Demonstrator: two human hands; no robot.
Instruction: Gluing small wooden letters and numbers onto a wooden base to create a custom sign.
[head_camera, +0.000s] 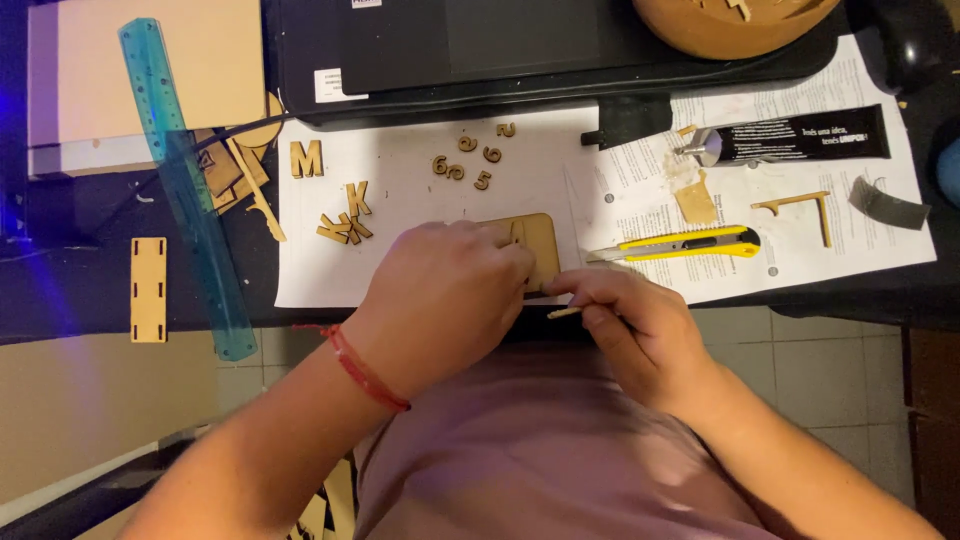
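My left hand (445, 300), with a red string bracelet at the wrist, lies over a small rounded wooden plate (537, 245) on the white paper and holds it down. My right hand (630, 320) pinches a thin wooden stick (563, 312) beside the plate's lower right corner. The plate's lower left part is hidden under my left fingers. Loose wooden letters (345, 215) and small wooden digits (470, 160) lie on the paper beyond my left hand.
A yellow utility knife (685, 245) lies right of the plate, a black glue tube (800, 137) beyond it. A teal ruler (185, 185), wooden offcuts, a slotted wooden strip (148, 290) and a cardboard box sit left. A wooden bowl (730, 20) stands at the back.
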